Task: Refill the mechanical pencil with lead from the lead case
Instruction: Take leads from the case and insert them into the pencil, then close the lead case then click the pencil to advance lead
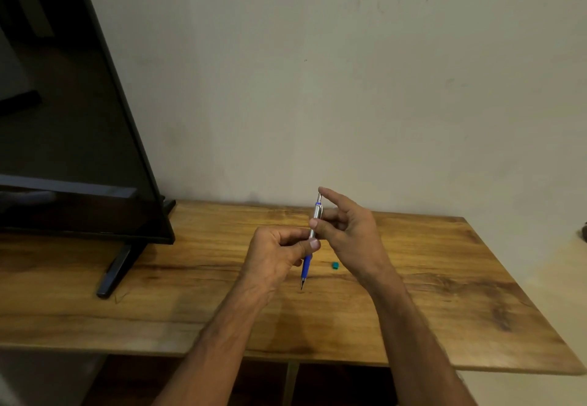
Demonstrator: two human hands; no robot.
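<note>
- The person's two bare forearms reached out over the wooden table (444,294), and the hands met above its middle.
- The mechanical pencil (306,265) was held up off the table there. It stood nearly upright, with its dark tip pointing down at the tabletop and its silver top end leaning slightly away toward the table's far edge.
- The left hand (274,254) was clenched around the pencil at mid-barrel, just above the blue grip section. Its fingers were curled in and the thumb (313,243) pressed against the barrel.
- The right hand (349,230) grasped the pencil higher up, with its thumb laid on the silver barrel below the blue ring and a curled finger behind it. The index finger (324,190) stretched up to the pencil's top end, though from where I stood I could not tell whether it touched the cap.
- A small teal piece (335,265) lay on the table near its middle, beneath the right wrist and just beside the pencil's blue grip. It was too small for me to tell what it was.
- A dark television (73,151) stood on the table's left end, and one black stand foot (117,270) angled toward the table's near edge.
- A pale, scuffed wall (349,71) rose behind the table's far edge.
</note>
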